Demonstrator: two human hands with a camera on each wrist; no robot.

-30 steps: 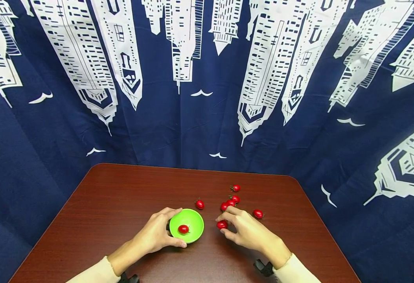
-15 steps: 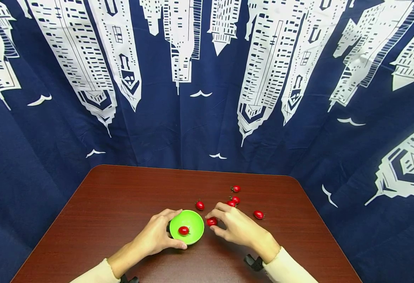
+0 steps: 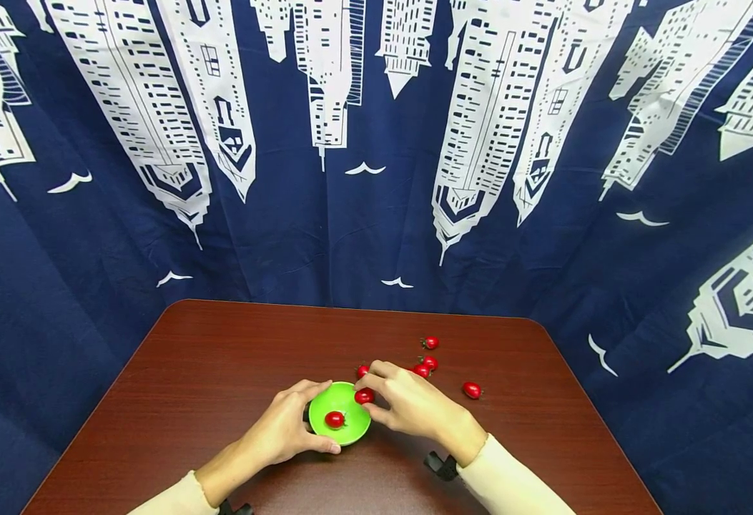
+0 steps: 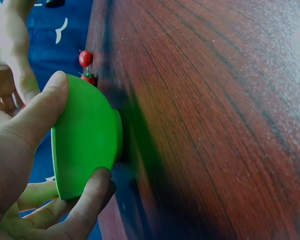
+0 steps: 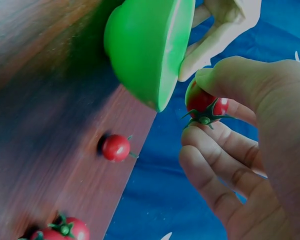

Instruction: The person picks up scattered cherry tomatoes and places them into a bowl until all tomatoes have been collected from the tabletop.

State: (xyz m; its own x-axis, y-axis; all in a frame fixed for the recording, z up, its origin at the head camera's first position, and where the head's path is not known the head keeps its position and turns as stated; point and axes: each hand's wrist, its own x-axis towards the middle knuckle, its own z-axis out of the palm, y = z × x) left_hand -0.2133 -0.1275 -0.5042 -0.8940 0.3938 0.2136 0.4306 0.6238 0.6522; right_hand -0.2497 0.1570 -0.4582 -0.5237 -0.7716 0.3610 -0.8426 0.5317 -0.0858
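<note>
My left hand [image 3: 289, 422] grips the side of a small green bowl [image 3: 348, 433], its thumb and fingers spread around the rim. One cherry tomato [image 3: 334, 420] lies inside the bowl. My right hand [image 3: 408, 406] pinches another cherry tomato [image 5: 206, 102] between thumb and fingers, over the bowl's right rim. In the right wrist view, this tomato's green calyx faces the camera. Behind the right hand, a cherry tomato [image 3: 362, 370] on the table is partly hidden. The left wrist view shows the bowl's outer wall [image 4: 85, 135], with its inside out of sight.
On the brown wooden table [image 3: 254, 343], several cherry tomatoes lie behind and right of the bowl. One tomato [image 3: 472, 390] sits apart at the right, and another [image 3: 430, 342] lies farthest back. A dark blue cloth [image 3: 286, 236] with white buildings hangs behind the table.
My right hand has carried its tomato leftward across the table to the bowl's right rim. The left hand and the bowl have stayed nearly in place.
</note>
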